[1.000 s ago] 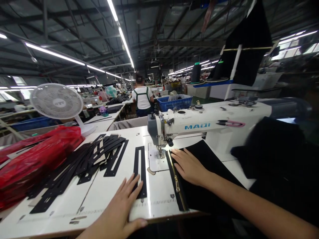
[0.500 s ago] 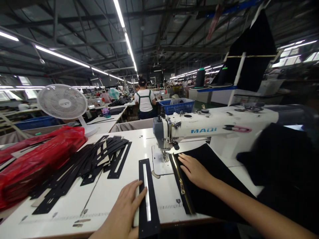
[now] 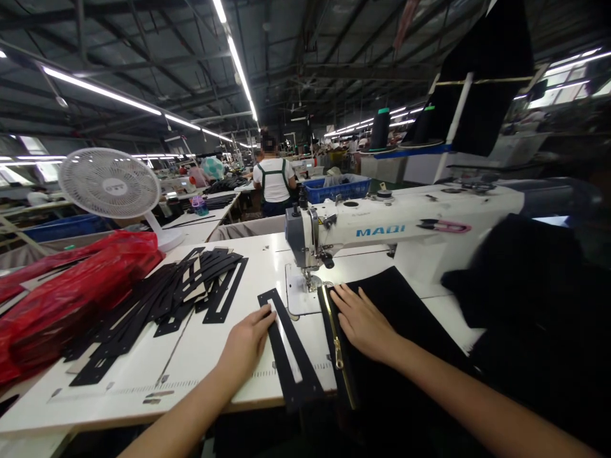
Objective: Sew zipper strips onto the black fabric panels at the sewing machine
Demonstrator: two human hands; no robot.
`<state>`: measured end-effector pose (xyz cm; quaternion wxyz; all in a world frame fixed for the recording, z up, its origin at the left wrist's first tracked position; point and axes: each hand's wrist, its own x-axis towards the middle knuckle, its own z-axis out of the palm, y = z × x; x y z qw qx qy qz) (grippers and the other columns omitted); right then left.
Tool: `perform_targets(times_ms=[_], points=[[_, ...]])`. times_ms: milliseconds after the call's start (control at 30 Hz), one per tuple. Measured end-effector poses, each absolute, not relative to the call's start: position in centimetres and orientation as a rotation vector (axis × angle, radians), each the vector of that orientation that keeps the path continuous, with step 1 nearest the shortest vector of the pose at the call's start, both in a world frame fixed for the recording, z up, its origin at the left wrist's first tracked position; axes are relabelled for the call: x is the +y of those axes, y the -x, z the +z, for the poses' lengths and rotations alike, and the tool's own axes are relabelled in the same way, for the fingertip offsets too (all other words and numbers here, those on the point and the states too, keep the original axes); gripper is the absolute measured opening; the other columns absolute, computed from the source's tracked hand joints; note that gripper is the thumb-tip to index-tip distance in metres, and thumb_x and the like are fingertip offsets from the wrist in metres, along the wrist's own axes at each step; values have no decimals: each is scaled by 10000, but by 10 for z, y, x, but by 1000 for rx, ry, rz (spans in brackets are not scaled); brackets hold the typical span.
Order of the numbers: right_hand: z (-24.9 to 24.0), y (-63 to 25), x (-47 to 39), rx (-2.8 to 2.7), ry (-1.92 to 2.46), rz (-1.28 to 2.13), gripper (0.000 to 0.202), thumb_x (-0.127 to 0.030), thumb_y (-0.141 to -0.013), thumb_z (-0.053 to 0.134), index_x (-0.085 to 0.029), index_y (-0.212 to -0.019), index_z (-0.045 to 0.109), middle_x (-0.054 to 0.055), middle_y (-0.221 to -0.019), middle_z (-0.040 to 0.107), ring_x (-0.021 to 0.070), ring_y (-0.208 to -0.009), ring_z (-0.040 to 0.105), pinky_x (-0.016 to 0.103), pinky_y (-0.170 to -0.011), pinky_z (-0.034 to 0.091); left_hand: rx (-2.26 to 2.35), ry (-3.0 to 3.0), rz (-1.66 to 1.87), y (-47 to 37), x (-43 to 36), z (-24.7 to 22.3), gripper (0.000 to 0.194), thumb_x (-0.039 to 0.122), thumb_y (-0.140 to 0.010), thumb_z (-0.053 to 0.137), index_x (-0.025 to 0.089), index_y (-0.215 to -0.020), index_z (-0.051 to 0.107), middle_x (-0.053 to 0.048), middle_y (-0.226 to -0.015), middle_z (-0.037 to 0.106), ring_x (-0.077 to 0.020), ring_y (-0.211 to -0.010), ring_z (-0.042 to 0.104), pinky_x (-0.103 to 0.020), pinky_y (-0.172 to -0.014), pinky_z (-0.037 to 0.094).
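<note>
Black frame [image 3: 296, 342], long and slotted, lies in the head view at the front of the white table [image 3: 258, 254], set at a slant, its near end reaching past the table edge. Left hand [image 3: 245, 343] sits at the left side of the frame, fingers drawn together, fingertips on the side bar near the far end. The thumb is hidden, so whether it pinches the frame from below cannot be told. Right hand [image 3: 366, 323] rests flat on the black cloth [image 3: 403, 305], palm down, fingers slightly apart, fingertips just beside the gold zipper [image 3: 328, 312]; it pinches nothing visible. The zipper runs along the left edge of the cloth, its far end just to the right of the needle area of the sewing machine [image 3: 405, 216]. Status, as judged from the layout: the zipper is in place along the cloth; its stitching is too small to verify. The frame is a separate piece, not joined to the cloth; contact between its near end and the cloth is unclear. Further loose frames lie in a pile [image 3: 157, 299] to the left, beside the red plastic bag [image 3: 95, 280], and appear unused.
</note>
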<state>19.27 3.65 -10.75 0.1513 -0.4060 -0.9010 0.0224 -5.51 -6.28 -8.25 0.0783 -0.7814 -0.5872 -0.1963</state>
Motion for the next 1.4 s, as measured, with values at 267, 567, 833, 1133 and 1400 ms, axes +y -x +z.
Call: perform_targets(times_ms=[267,567,833,1133,1400], points=[[-106,-190,13,-2620,1169,77,520,-224,-869,277,-71,-1360,354,110,-1436,279,216,-1334,222,461,-1092,183,-1745,2402,-651,51,-71,-91,406,53,-838,354,146,-1168,572,-101,-1191,598,-220,-1125,543,-410,-948,466],[-110,-187,24,-2656,1067,85,504,-277,-887,327,-106,-1360,363,136,-1426,302,246,-1332,225,495,-1073,209,-1416,2636,-547,-11,-38,-90,355,56,-857,427,109,-1191,536,-178,-1269,516,-271,-1219,439,-473,-1001,398],[-112,-186,23,-2587,1064,98,487,-232,-891,320,-137,-1366,359,122,-1427,302,239,-1333,221,490,-1076,209,-1451,2665,-451,-4,-15,-92,374,3,-825,423,112,-1166,532,-168,-1286,505,-251,-1213,455,-465,-997,404],[-107,-186,24,-2626,1081,92,501,-204,-868,327,-89,-1354,371,140,-1421,302,254,-1331,221,498,-1075,216,-1387,2639,-356,-3,-13,-89,380,-26,-823,365,110,-1150,504,-168,-1285,503,-250,-1218,446,-481,-974,408],[-108,-183,24,-2541,1098,126,513,-187,-848,344,-84,-1349,377,162,-1401,346,279,-1316,260,510,-1065,225,-1357,2615,-281,-2,-6,-87,371,29,-859,362,99,-1202,486,-188,-1310,467,-287,-1177,471,-480,-912,452]])
